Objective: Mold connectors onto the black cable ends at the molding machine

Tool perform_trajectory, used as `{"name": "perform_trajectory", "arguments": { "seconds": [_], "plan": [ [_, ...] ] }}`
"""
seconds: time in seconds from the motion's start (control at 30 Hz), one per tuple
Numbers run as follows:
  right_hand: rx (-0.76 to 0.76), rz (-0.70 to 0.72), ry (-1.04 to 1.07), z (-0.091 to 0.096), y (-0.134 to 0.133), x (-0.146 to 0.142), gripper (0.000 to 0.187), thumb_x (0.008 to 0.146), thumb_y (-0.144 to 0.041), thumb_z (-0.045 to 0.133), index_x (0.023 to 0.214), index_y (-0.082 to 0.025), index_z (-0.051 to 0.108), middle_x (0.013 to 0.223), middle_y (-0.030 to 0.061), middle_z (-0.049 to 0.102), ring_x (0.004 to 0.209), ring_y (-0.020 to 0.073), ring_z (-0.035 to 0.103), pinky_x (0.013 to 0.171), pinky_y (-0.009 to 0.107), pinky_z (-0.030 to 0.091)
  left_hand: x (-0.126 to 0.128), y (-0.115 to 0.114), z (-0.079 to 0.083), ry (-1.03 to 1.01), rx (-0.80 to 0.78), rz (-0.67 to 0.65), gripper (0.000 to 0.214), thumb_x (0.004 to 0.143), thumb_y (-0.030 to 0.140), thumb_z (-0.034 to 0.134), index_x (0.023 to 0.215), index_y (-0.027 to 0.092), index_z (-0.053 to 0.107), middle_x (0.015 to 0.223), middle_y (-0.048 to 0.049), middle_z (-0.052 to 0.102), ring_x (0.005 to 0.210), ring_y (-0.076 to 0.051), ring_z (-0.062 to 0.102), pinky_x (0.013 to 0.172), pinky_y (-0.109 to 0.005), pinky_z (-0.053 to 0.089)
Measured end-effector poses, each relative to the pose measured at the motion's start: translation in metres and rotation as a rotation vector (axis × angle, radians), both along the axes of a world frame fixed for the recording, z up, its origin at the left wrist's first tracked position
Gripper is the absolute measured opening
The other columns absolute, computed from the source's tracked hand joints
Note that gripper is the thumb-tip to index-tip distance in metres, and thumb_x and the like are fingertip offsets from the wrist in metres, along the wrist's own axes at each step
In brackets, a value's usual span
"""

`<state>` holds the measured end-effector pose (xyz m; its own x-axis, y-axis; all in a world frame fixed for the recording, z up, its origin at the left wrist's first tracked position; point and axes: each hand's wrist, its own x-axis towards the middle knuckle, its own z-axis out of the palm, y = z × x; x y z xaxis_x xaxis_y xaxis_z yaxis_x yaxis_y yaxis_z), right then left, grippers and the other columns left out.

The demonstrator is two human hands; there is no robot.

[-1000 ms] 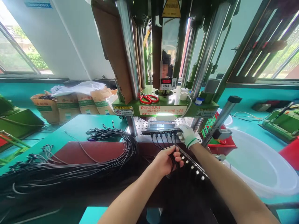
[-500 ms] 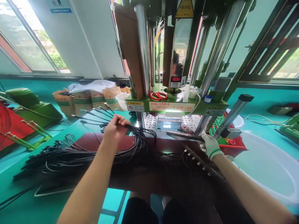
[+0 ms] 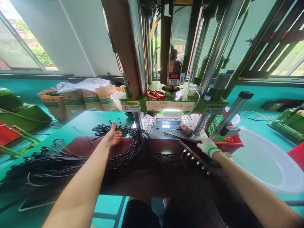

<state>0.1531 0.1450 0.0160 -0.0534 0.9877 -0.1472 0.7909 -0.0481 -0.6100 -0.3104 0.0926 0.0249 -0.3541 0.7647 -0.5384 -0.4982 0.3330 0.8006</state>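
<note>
My left hand (image 3: 114,137) lies palm up with the fingers spread, holding nothing, on top of a thick bundle of black cables (image 3: 133,148) that loops over the dark red mat (image 3: 83,147). My gloved right hand (image 3: 206,146) is closed on the upper end of a black fixture bar (image 3: 193,157) that carries a row of plugs and slopes down to the right. A second dark bar (image 3: 177,135) lies flat on the perforated press table (image 3: 152,124), just left of that hand.
A green vertical press (image 3: 174,104) stands straight ahead, with red scissors (image 3: 155,94) and tape rolls (image 3: 191,90) on its ledge. A large white basin (image 3: 263,163) sits at the right, a red control box (image 3: 225,139) beside the press, and paper sacks (image 3: 73,101) at the back left.
My left hand carried cables from the fixture over to the left bundle, then opened and let them go. My right hand drew the bar away from the press, toward me.
</note>
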Motion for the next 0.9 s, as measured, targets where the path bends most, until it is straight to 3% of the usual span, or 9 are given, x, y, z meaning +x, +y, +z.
{"name": "perform_trajectory", "arguments": {
  "seconds": [0.1,0.2,0.3,0.37,0.47,0.53,0.63,0.77,0.9],
  "plan": [
    [0.058,0.141,-0.123,0.022,-0.021,0.011,0.023,0.064,-0.015,0.053,0.086,-0.016,0.063,0.100,0.0086,0.058,0.093,0.0223,0.054,0.082,0.030,0.037,0.005,-0.012,0.007,0.059,-0.050,-0.308,0.058,0.074,0.068,0.037,0.056,0.014,0.049,0.037,0.0019,0.038,0.030,-0.005,0.028,0.033,-0.017,0.012],
    [-0.075,0.366,-0.286,0.040,-0.061,0.027,0.020,0.062,-0.025,0.059,0.080,-0.020,0.063,0.083,0.0040,0.062,0.080,0.0214,0.057,0.073,0.029,0.039,0.026,-0.023,0.017,0.353,0.058,-0.426,0.054,0.078,0.063,0.038,0.059,0.014,0.051,0.039,0.0026,0.040,0.034,-0.005,0.032,0.036,-0.017,0.016],
    [-0.147,0.528,-0.578,0.045,-0.096,0.035,0.028,0.062,-0.029,0.058,0.089,-0.021,0.059,0.076,0.0044,0.063,0.072,0.0234,0.058,0.063,0.030,0.037,0.077,-0.038,0.030,0.654,0.280,-0.406,0.039,0.080,0.051,0.043,0.069,0.015,0.054,0.050,0.0026,0.048,0.044,-0.008,0.040,0.043,-0.019,0.027],
    [-0.102,0.525,-0.679,0.044,-0.106,0.034,0.030,0.066,-0.023,0.050,0.095,-0.020,0.056,0.082,0.0072,0.064,0.075,0.0246,0.059,0.063,0.031,0.036,0.126,-0.054,0.035,0.804,0.429,-0.628,0.037,0.081,0.048,0.041,0.073,0.015,0.057,0.056,0.0009,0.051,0.054,-0.011,0.046,0.051,-0.022,0.034],
    [-0.107,0.471,-0.727,0.045,-0.101,0.028,0.029,0.067,-0.017,0.047,0.095,-0.019,0.056,0.082,0.0090,0.064,0.076,0.0258,0.060,0.062,0.031,0.036,0.200,-0.083,0.030,1.128,0.608,-1.116,0.041,0.083,0.050,0.039,0.080,0.017,0.063,0.077,-0.0034,0.059,0.077,-0.017,0.051,0.074,-0.031,0.039],
    [-0.108,0.414,-0.740,0.048,-0.090,0.024,0.030,0.065,-0.015,0.048,0.094,-0.018,0.056,0.084,0.0105,0.064,0.077,0.0269,0.060,0.061,0.030,0.035,0.236,-0.101,0.020,1.399,0.606,-1.144,0.049,0.078,0.059,0.040,0.084,0.017,0.064,0.088,-0.0078,0.057,0.089,-0.024,0.048,0.081,-0.038,0.037],
    [-0.073,0.326,-0.723,0.055,-0.072,0.018,0.035,0.066,-0.014,0.048,0.100,-0.017,0.054,0.090,0.0118,0.064,0.080,0.0260,0.059,0.062,0.028,0.036,0.264,-0.119,0.009,1.552,0.604,-1.157,0.063,0.075,0.069,0.033,0.089,0.015,0.064,0.092,-0.0110,0.056,0.093,-0.027,0.045,0.082,-0.043,0.036],
    [0.003,0.253,-0.658,0.062,-0.051,0.006,0.035,0.065,-0.013,0.048,0.100,-0.018,0.055,0.086,0.0091,0.064,0.078,0.0232,0.059,0.060,0.026,0.035,0.273,-0.122,0.008,1.504,0.670,-1.276,0.070,0.074,0.072,0.027,0.088,0.014,0.065,0.089,-0.0125,0.059,0.089,-0.028,0.047,0.079,-0.044,0.037],
    [0.118,0.234,-0.561,0.072,-0.029,-0.013,0.034,0.063,-0.012,0.049,0.095,-0.019,0.058,0.086,0.0070,0.063,0.078,0.0216,0.057,0.061,0.025,0.036,0.276,-0.100,0.009,1.295,0.630,-1.347,0.067,0.071,0.073,0.033,0.075,0.014,0.064,0.079,-0.0119,0.062,0.083,-0.027,0.052,0.077,-0.039,0.036]
  ]
}}
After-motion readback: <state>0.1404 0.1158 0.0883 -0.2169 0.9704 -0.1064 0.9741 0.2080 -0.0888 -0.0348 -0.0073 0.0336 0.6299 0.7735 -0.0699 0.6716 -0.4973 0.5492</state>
